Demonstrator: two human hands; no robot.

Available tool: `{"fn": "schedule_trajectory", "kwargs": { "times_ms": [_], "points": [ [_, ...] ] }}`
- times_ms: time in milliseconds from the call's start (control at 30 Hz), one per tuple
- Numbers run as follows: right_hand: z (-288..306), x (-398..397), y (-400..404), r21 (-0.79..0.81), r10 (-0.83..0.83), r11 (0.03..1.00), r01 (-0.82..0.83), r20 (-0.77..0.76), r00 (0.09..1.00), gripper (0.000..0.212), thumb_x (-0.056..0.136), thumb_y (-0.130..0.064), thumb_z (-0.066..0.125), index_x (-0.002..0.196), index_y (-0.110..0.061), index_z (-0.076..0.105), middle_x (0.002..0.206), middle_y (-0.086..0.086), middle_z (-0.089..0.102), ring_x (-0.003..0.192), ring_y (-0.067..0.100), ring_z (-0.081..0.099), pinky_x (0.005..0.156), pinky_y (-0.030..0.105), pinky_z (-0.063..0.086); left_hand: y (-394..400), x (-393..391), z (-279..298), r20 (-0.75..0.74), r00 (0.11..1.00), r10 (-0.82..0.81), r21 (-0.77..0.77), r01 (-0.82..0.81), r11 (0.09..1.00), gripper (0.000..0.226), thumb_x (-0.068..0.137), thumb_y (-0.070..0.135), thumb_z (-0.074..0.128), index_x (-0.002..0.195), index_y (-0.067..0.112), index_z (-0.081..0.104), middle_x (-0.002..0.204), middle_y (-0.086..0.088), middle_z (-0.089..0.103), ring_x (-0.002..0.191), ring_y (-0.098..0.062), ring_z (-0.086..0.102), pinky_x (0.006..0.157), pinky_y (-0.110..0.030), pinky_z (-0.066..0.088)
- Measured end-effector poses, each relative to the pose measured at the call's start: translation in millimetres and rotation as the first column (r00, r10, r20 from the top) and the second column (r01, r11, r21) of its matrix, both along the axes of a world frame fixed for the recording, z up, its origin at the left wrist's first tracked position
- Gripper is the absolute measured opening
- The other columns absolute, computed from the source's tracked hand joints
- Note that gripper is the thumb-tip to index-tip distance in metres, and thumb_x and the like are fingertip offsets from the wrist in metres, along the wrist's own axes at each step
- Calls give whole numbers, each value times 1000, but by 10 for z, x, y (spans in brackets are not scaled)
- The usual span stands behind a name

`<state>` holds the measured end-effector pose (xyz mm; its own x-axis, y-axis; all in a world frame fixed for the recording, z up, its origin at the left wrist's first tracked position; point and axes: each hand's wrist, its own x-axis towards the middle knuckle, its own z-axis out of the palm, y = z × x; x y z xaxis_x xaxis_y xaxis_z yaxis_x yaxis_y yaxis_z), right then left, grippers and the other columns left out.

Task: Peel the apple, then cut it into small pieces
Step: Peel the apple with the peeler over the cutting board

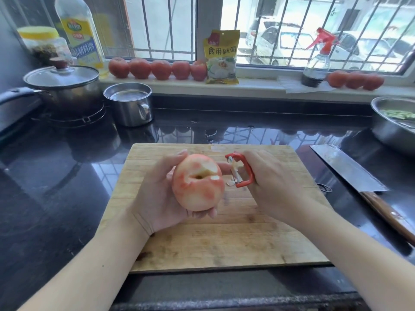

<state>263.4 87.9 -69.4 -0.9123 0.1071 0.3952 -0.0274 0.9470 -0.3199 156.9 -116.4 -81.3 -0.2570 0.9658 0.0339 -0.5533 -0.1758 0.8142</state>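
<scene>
Apple (pixel 198 182) in left hand (pixel 157 198) (pouch (pixel 221 57) reads 食用碱面).

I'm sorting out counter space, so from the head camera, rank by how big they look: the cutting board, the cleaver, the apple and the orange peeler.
Largest to smallest:
1. cutting board
2. cleaver
3. apple
4. orange peeler
The apple is held above the board, nearer the camera, so it may look slightly oversized.

Left hand (pixel 161 196) cups the apple (pixel 198 182) — seemingly (patchily) peeled — right hand (pixel 276 185) grips the red peeler (pixel 241 170) beside it.
</scene>
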Motion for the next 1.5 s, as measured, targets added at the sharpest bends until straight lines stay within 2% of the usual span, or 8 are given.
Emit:
{"fn": "schedule_trajectory", "kwargs": {
  "times_ms": [200, 367, 633, 833, 967, 1033, 1167, 1500],
  "points": [
    [99, 70, 1, 465, -188, 871, 161, 13, 982, 29, 88, -2, 46, 111, -17, 56, 92, -1, 54, 83, 22, 46, 78, 35, 38, 23, -1, -31, -55, 996, 76, -2, -76, 997, 70, 87, 54, 64, 139, 7, 59, 139, -20, 58, 78, -36, 69, 57, -33, 38],
    [206, 95, -78, 564, -217, 809, 166, 25, 976, 33, 80, -2, 36, 105, -15, 53, 87, 2, 49, 79, 24, 42, 73, 37, 33, 46, 13, -72, -100, 994, 38, -60, -44, 997, 80, 89, 54, 62, 148, 1, 50, 108, -11, 69, 82, -31, 68, 63, -38, 31],
    [129, 83, 57, 513, -233, 829, 221, -42, 972, 29, 80, 2, 48, 102, -16, 55, 83, 0, 49, 76, 20, 34, 70, 35, 30, 54, 32, -26, -99, 993, 69, -60, -75, 995, 82, 88, 57, 61, 142, -4, 54, 94, -14, 72, 74, -36, 69, 52, -31, 41],
    [114, 107, 145, 513, -267, 822, 249, -40, 963, 25, 84, -1, 55, 100, -20, 52, 82, -3, 47, 75, 19, 38, 71, 35, 36, 73, 38, -46, -81, 996, 45, -98, -53, 994, 83, 84, 55, 68, 143, -2, 54, 103, -17, 69, 79, -37, 69, 54, -31, 46],
    [125, 119, 190, 511, -279, 818, 262, -46, 959, 22, 86, -4, 56, 97, -22, 49, 82, -4, 46, 74, 19, 38, 71, 36, 38, 77, 35, -58, -110, 992, 61, -86, -71, 994, 82, 82, 54, 70, 144, 2, 55, 132, -20, 61, 82, -38, 70, 54, -32, 44],
    [104, 121, 176, 510, -256, 824, 245, -49, 965, 26, 83, -1, 55, 100, -21, 50, 83, -4, 47, 76, 20, 39, 71, 35, 37, 72, 22, -62, -111, 993, 47, -84, -56, 995, 83, 82, 54, 70, 145, 2, 53, 120, -21, 64, 80, -39, 70, 53, -32, 42],
    [81, 121, 110, 466, -220, 856, 222, -61, 974, 30, 81, 3, 50, 103, -17, 56, 85, -1, 52, 78, 22, 43, 73, 36, 38, 56, 25, -56, -84, 996, 14, -73, -20, 997, 84, 85, 55, 66, 148, 0, 50, 100, -12, 71, 79, -32, 69, 61, -35, 42],
    [112, 121, 59, 417, -211, 891, 177, 38, 977, 24, 88, -5, 50, 107, -19, 53, 94, -2, 56, 88, 23, 49, 87, 42, 44, 56, 36, -64, -52, 999, -6, -74, 3, 997, 84, 86, 54, 68, 147, -1, 51, 111, -15, 66, 87, -31, 69, 78, -48, 43]
  ]
}}
